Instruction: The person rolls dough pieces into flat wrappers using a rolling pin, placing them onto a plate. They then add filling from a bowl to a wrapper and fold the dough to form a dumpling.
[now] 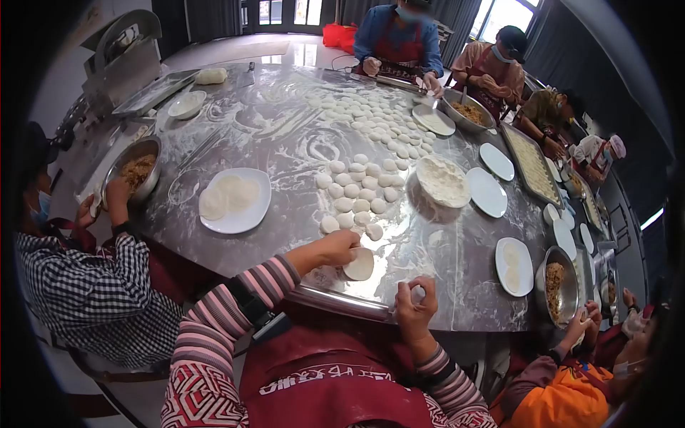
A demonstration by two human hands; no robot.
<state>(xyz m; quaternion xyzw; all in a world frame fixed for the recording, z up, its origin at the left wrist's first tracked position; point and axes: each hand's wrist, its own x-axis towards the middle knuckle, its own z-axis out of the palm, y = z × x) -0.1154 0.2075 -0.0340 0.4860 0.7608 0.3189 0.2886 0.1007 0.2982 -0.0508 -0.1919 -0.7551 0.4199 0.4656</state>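
Observation:
My left hand [334,249] pinches the edge of a small round dough wrapper [359,266], which lies on the floured metal table [285,258] near its front edge. Closed around the right end of a shiny metal rolling pin [345,303] is my right hand [416,305]. The pin lies along the table edge, just in front of the wrapper and apart from it. Just beyond my left hand sits a cluster of flattened dough pieces [351,191]. A bowl of flour [442,181] stands to the right of them.
At left, a white plate [258,211] carries rolled wrappers, near a co-worker's bowl of filling [148,150]. More dough pieces [371,114] spread farther back. Plates [487,192] and a long tray [531,165] line the right side. Other people work around the table.

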